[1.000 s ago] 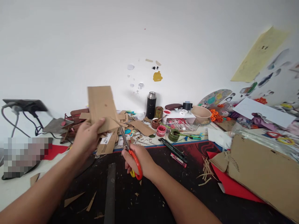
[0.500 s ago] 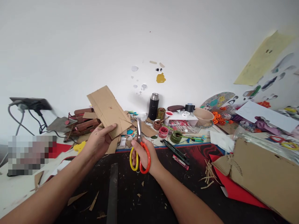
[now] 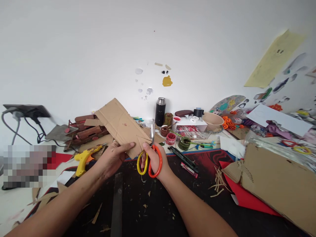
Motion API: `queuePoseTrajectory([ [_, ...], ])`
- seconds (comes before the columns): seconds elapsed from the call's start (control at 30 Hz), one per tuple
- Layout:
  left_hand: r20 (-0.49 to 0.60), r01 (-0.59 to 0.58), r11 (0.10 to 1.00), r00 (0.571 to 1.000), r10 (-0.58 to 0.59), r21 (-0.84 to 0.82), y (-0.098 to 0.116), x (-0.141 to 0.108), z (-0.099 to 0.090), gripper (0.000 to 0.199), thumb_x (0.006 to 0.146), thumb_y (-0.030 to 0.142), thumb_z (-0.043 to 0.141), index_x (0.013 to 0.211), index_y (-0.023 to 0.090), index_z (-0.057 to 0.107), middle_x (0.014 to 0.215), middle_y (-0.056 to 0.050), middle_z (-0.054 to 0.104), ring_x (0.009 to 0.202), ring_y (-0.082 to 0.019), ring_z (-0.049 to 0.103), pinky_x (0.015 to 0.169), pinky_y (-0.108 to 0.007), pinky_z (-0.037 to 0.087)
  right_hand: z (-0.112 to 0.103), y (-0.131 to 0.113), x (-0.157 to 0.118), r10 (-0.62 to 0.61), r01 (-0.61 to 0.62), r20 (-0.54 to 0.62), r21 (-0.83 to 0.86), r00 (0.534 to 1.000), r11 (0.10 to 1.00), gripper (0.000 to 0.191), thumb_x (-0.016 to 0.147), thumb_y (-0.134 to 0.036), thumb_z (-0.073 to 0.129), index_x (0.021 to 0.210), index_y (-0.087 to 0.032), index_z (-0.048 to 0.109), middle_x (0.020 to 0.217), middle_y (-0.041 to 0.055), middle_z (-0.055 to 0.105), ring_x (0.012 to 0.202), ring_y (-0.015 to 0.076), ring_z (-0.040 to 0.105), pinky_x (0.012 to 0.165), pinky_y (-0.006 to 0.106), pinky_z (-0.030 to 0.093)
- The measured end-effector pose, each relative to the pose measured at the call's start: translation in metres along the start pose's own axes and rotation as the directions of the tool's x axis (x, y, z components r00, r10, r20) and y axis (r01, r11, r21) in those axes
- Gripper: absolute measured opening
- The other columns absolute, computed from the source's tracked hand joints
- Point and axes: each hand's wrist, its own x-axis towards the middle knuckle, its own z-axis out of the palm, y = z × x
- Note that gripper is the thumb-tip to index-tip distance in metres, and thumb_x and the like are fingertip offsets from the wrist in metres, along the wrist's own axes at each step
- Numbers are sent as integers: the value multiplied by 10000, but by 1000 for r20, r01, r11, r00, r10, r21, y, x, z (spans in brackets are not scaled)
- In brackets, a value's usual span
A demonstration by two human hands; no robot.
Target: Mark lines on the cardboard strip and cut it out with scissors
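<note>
My left hand [image 3: 115, 158] grips a flat piece of brown cardboard [image 3: 120, 123] near its lower edge, thumb on top and fingers hidden beneath. The cardboard is held tilted above the table and has a small cut or line near its right corner. My right hand [image 3: 158, 159] is closed on scissors [image 3: 156, 161] with one yellow and one red handle. Their metal blades point up and away, beside the cardboard's right corner. The right thumb reaches to that corner and seems to touch it.
A metal ruler [image 3: 117, 204] lies on the dark mat [image 3: 138, 214] among cardboard scraps. A yellow glue gun [image 3: 85, 158] is at left. Behind stand a black flask [image 3: 160, 112] and paint jars [image 3: 171, 139]. A green cutter [image 3: 184, 158] and large cardboard [image 3: 278, 184] lie at right.
The cardboard and my left hand have moved right and slightly down, towards the scissors. The scissor blades now meet the cardboard's right corner. The view has shifted a little, showing more of the glue gun.
</note>
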Motion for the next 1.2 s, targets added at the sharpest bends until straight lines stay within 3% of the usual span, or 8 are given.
queuePoseTrajectory([
  [0.17,-116,-54,998,992,55,12,10,10,-11,491,668,314,1011,1078,160,790,1175,-156,857,1051,-316,829,739,-292,699,0,0,0,-7,7,13,-14,1000,1000,529,825,-702,798,854,-237,547,511,-74,583,351,148,570,359,246,497],
  [0.43,-141,-86,996,986,90,33,10,14,-15,450,678,291,1000,1042,155,774,1168,-176,855,1055,-318,829,734,-265,690,-1,0,-1,-2,2,25,16,1000,1000,505,837,-676,801,869,-236,555,514,-76,585,349,145,565,363,246,494],
  [0.57,-147,-63,998,987,64,11,9,13,-14,371,726,291,953,1031,181,773,1244,-166,842,1108,-341,820,755,-312,706,-1,-2,-2,-9,7,33,41,999,999,514,831,-669,818,881,-229,556,519,-81,590,347,137,562,363,242,503],
  [0.73,-201,-72,997,978,63,-39,7,11,-9,353,723,232,941,1033,176,783,1188,-146,855,1038,-313,832,708,-292,704,-2,0,-1,-22,20,44,42,999,999,533,825,-691,816,867,-226,560,518,-77,585,343,136,561,354,237,490],
  [0.9,-231,-186,979,959,164,-77,5,9,-4,351,758,157,918,1082,173,784,1146,-115,863,1041,-265,830,804,-253,700,-4,0,2,-38,37,18,19,999,999,521,835,-662,818,824,-230,528,528,-75,586,350,125,568,362,222,473],
  [1.2,-196,-179,983,966,169,-35,4,11,-8,452,706,214,965,1113,170,776,1162,-141,857,1151,-334,808,928,-353,708,-6,6,4,-28,27,27,43,999,999,577,817,-722,823,799,-232,519,522,-70,570,354,126,562,358,213,430],
])
